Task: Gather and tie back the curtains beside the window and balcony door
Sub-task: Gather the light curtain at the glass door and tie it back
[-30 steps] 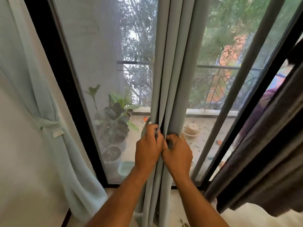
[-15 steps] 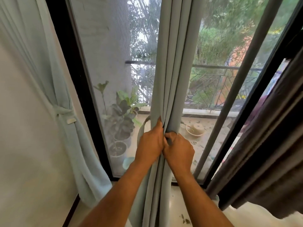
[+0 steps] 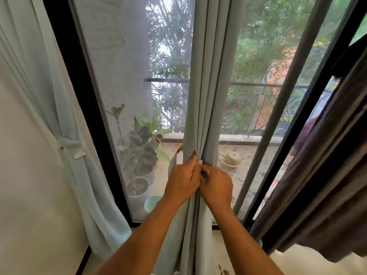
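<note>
A pale grey-green curtain [image 3: 208,80] hangs gathered into narrow folds in front of the balcony door. My left hand [image 3: 183,178] and my right hand [image 3: 217,185] press together at waist height, both closed around the bunched folds. A loop of matching tie-back band [image 3: 174,157] sticks out just left of my left hand. At the left wall a second pale curtain [image 3: 45,86] hangs tied, with its tie-back [image 3: 69,144] wrapped around it. A dark brown curtain [image 3: 321,175] hangs at the right.
The black door frame [image 3: 87,108] and a mesh screen stand behind the curtain. Potted plants [image 3: 142,153] and a shallow bowl [image 3: 231,158] sit on the balcony floor outside. A railing [image 3: 264,85] runs across the back. Pale floor lies below my arms.
The view has shifted left and drawn closer, so the tied curtain sits further right in view. My hands have stayed clasped on the gathered curtain, with my left fingers now higher on the folds.
</note>
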